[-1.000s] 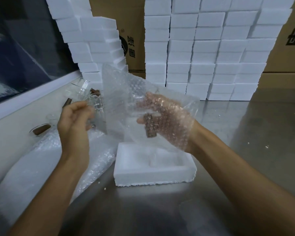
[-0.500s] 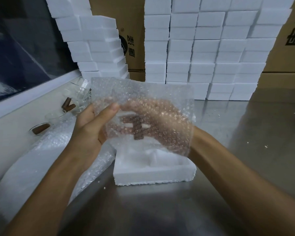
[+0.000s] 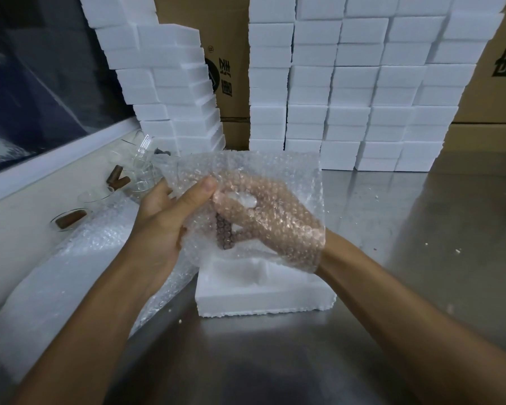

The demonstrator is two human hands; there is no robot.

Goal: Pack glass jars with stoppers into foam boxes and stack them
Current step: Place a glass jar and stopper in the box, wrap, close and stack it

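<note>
A clear bubble wrap bag [image 3: 275,173] hangs in the air over an open white foam box [image 3: 263,299] on the steel table. My right hand [image 3: 269,217] is inside the bag and holds a dark brown stopper [image 3: 224,233] there, blurred by the bubbles. My left hand [image 3: 167,211] grips the bag's left edge with the thumb on top. Whether a glass jar is in the bag I cannot tell. Loose glass jars [image 3: 142,168] and brown stoppers [image 3: 117,179] lie at the left.
Tall stacks of white foam boxes [image 3: 357,83] stand at the back, with a leaning stack [image 3: 170,83] to their left and cardboard cartons [image 3: 231,54] behind. A pile of bubble wrap [image 3: 79,273] lies along the left. Foam crumbs dot the steel table [image 3: 421,258].
My left hand came from the jars at the left to the bag and gripped its edge. The bag has dropped lower and swung flatter, with my right hand still inside.
</note>
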